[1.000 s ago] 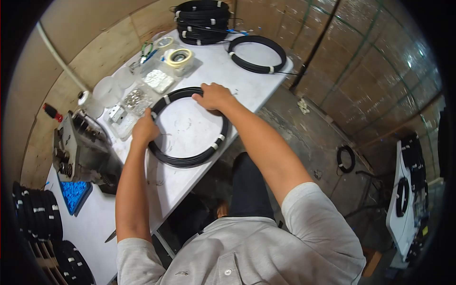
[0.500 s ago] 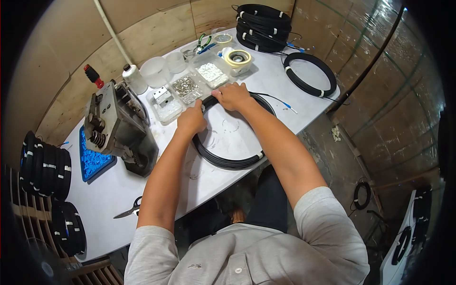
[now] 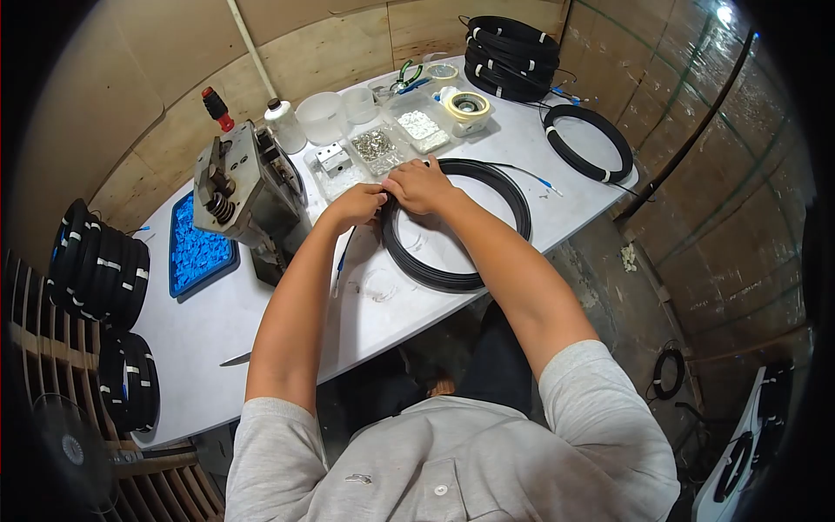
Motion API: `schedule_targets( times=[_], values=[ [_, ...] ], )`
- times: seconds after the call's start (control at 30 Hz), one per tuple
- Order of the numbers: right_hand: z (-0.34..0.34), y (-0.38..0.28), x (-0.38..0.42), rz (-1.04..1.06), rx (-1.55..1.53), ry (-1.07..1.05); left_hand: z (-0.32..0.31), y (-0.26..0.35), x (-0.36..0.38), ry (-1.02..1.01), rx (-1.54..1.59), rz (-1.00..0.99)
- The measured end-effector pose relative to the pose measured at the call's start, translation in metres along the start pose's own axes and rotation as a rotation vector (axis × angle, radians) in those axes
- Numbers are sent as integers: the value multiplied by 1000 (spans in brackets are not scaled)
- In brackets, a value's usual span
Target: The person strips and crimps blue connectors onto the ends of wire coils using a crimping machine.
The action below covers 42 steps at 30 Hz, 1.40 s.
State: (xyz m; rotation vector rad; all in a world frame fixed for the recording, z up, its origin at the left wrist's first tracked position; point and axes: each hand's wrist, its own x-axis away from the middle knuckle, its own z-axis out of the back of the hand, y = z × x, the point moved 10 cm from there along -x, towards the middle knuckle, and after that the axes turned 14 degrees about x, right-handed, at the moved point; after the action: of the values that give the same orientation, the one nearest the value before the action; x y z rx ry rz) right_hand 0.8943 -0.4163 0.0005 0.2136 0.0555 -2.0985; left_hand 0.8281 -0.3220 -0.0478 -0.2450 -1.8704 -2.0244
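Observation:
A coil of black cable (image 3: 524,209) lies on the white table, close to its front edge. My right hand (image 3: 419,186) is closed over the coil's upper left part. Beside it, my left hand (image 3: 357,207) pinches the cable at the coil's left side, the fingertips of both hands nearly touching. Below my left hand hangs a cable end with a blue connector (image 3: 340,261). Another blue-tipped cable end (image 3: 545,184) sticks out from the coil toward the right. What lies under my fingers is partly hidden.
Behind the hands stand trays of metal parts (image 3: 374,146) and white pieces (image 3: 421,127), plus tape rolls (image 3: 467,104). To the left are a metal press (image 3: 248,187), a blue tray (image 3: 202,248) and scissors (image 3: 235,358) partly behind my forearm. More coils (image 3: 511,56) sit at the back.
My hands have come together at the coil's left side. A blue-tipped cable end now hangs below my left hand. White tape bands seen on the coil before no longer show. The view has shifted.

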Motion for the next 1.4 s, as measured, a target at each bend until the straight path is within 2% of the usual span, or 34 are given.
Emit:
schedule_targets(
  times=[0.07, 0.2, 0.37, 0.57, 0.73, 0.97, 1.1, 1.2, 1.4],
  values=[
    [6, -12, 9, 33, -41, -14, -2, -10, 6, -69, 61, 15],
    [11, -30, 21, 44, -29, 10, -5, -16, 30, -64, 59, 4],
    [10, -60, 39, 91, -141, -79, -3, -28, 60, 34, -8, 49],
    [29, -84, 68, 65, -100, 22, -11, -29, 113, 135, 62, 63],
    [29, -82, 78, -30, -151, 104, -13, -43, 142, 188, 79, 26],
    [23, -90, 83, 50, -184, 168, -24, -50, 160, 226, 76, -84],
    [30, -97, 101, 17, -157, 166, -32, -52, 163, 256, 104, -125],
    [35, -107, 114, 76, -29, 166, -38, -51, 172, 278, 157, -162],
    [46, -107, 124, 43, -17, 196, -39, -49, 178, 279, 161, -214]
  ],
)
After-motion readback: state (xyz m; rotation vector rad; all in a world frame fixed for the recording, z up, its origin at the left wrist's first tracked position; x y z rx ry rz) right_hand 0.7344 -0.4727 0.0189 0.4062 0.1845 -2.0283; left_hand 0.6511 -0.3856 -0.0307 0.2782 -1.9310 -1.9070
